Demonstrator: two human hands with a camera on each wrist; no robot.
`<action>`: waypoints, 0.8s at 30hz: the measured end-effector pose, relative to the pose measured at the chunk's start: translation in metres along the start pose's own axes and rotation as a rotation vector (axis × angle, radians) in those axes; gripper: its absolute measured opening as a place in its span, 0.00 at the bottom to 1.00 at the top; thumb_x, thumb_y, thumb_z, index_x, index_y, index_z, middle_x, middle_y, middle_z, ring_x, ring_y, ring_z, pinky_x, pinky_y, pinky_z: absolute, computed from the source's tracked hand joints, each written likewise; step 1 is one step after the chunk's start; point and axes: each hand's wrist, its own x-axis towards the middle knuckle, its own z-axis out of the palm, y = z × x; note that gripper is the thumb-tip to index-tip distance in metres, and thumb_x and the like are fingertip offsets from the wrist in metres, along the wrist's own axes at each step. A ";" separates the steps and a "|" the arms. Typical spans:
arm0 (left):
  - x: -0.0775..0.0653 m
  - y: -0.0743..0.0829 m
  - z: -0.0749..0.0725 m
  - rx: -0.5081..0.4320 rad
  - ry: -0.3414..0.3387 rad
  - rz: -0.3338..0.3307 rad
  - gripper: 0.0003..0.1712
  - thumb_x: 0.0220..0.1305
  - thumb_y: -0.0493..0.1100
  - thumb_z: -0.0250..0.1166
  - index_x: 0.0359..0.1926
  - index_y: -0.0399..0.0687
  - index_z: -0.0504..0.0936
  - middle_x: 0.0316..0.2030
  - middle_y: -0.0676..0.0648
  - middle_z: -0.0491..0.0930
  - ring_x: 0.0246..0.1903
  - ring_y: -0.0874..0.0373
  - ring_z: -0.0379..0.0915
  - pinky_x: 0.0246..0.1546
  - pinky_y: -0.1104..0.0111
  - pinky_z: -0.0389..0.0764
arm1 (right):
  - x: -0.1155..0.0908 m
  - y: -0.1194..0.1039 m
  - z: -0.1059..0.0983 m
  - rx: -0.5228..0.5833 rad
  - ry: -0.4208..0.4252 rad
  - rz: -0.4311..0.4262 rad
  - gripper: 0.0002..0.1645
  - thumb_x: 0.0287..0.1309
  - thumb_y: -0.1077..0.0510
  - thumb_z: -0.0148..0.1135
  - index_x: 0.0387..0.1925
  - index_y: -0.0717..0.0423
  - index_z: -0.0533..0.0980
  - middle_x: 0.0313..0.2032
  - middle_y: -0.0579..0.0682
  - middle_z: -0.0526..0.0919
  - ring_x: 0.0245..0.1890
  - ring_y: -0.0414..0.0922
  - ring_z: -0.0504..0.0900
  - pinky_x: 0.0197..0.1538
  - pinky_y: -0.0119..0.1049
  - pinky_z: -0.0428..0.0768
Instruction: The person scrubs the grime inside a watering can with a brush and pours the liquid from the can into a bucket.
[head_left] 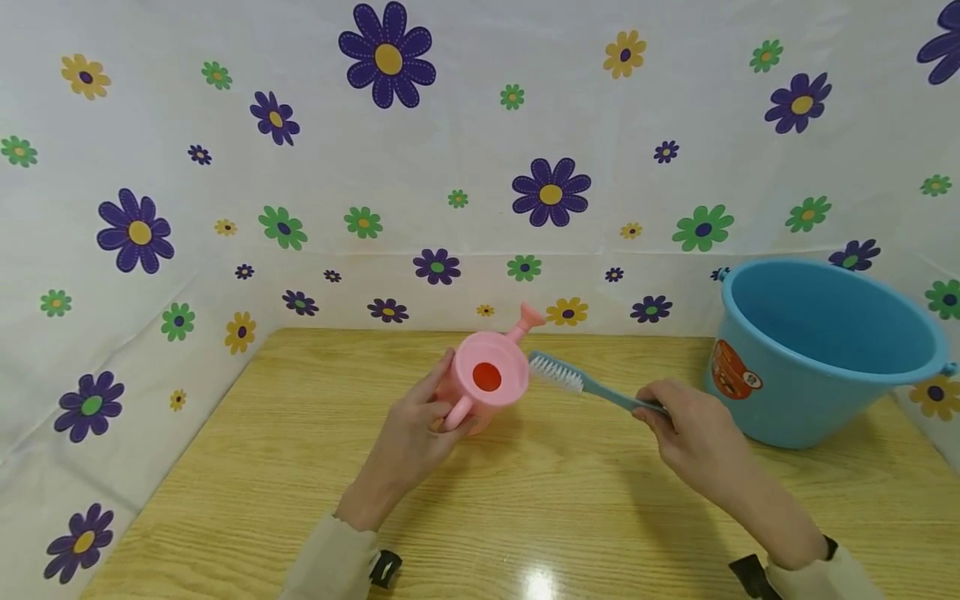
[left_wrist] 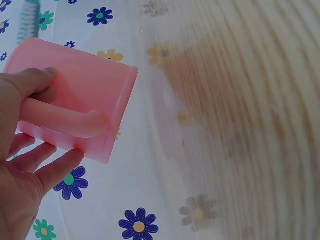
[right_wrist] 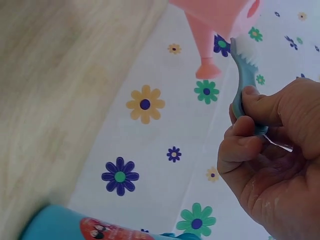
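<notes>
Currently, head view:
- Watering can (head_left: pixel 510 371), pink, one; centre of the frame, its round opening turned toward the camera, spout (head_left: pixel 525 321) pointing to the upper right.
- Left hand (head_left: pixel 420 425), left of centre; grips the can by its body and handle.
- Brush (head_left: pixel 603 392), blue-grey with white bristles, one; right of centre, its head just beside the can's rim.
- Right hand (head_left: pixel 693 429), lower right; fingers closed about the brush's handle end.
- Bucket (head_left: pixel 806 400), blue, with a red label (head_left: pixel 735 369); right side of the frame, upright on the table (head_left: pixel 300 467); its floor is hidden, so contents cannot be told.
- Flowered sheet (head_left: pixel 465 142), white; across the upper frame.

Left wrist view:
- Can at the left, thumb lying on its wall, the other fingers beneath; it appears held off the table surface.
- Brush head, blurred, in the upper left corner, beyond the can.

Right wrist view:
- Brush at the upper right, pinched between thumb and fingers, bristles near the can at the top edge; contact cannot be confirmed.
- Part of the bucket at the bottom left.

Progress, as judged: brushing of the can seems at its start or under way. Done: both things in hand, brush brought to the can. Left: any remaining scrubbing and setting both down; how much is already brushed cannot be told.
</notes>
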 end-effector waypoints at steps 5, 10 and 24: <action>0.001 0.004 0.000 0.031 0.012 0.053 0.10 0.48 0.34 0.82 0.24 0.34 0.88 0.70 0.31 0.70 0.67 0.36 0.72 0.59 0.57 0.81 | 0.006 -0.002 -0.008 -0.007 0.035 -0.064 0.08 0.57 0.68 0.72 0.36 0.56 0.81 0.29 0.43 0.80 0.25 0.32 0.70 0.25 0.27 0.72; 0.001 0.006 0.001 0.043 0.018 0.075 0.10 0.49 0.35 0.82 0.22 0.36 0.87 0.69 0.31 0.71 0.67 0.36 0.73 0.59 0.57 0.81 | 0.009 -0.003 -0.010 -0.004 0.061 -0.126 0.10 0.55 0.68 0.73 0.36 0.54 0.81 0.30 0.42 0.80 0.25 0.31 0.71 0.25 0.27 0.73; 0.001 0.012 0.003 0.147 0.001 0.117 0.14 0.53 0.39 0.80 0.19 0.41 0.84 0.68 0.34 0.72 0.65 0.38 0.74 0.59 0.55 0.82 | 0.014 -0.015 -0.019 0.013 0.055 -0.138 0.11 0.52 0.68 0.75 0.34 0.54 0.80 0.29 0.41 0.80 0.25 0.30 0.69 0.24 0.24 0.72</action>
